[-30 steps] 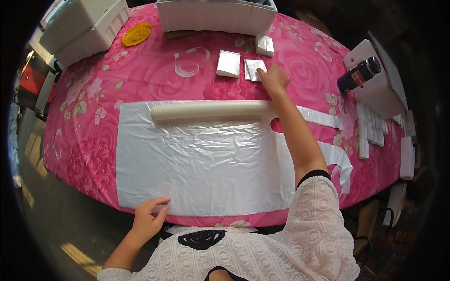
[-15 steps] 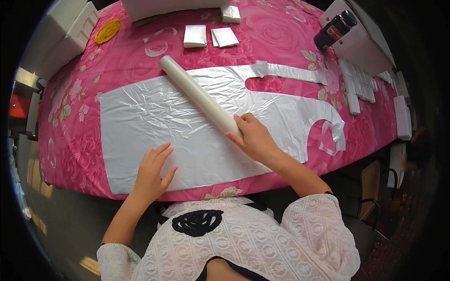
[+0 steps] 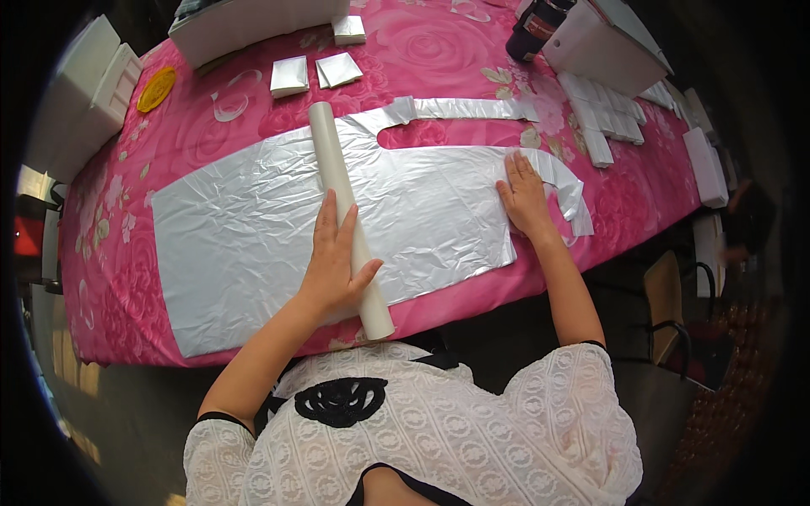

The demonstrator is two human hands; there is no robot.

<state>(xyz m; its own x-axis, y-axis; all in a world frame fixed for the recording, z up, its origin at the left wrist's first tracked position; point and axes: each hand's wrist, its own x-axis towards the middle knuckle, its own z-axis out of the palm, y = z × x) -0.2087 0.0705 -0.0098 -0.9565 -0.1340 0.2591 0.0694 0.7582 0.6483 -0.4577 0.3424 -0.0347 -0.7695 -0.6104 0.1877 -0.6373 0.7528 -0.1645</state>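
A thin, shiny silvery-white plastic apron (image 3: 245, 219) lies spread out and creased on the table, with its neck and strap end to the right. Across it rests a long white tube (image 3: 341, 173), its near end sticking out past the table's front edge. My left hand (image 3: 335, 260) lies along the tube with fingers stretched and thumb apart, pressing on it rather than wrapped round it. Over at the right, my right hand (image 3: 525, 196) is laid flat on the apron beside its curved neck cut-out, fingers extended and holding nothing.
A pink flowered cloth (image 3: 430, 42) covers the table. Folded silvery packets (image 3: 289, 77) lie at the back, and more packets (image 3: 603, 118) at the right. White boxes (image 3: 607, 42) stand around the edges, one beside a dark bottle (image 3: 537, 29). A yellow oval object (image 3: 156, 89) lies far left.
My right hand has let go of the tube and moved right onto the apron. My left hand has come onto the tube, which now lies more upright across the apron. The view has shifted.
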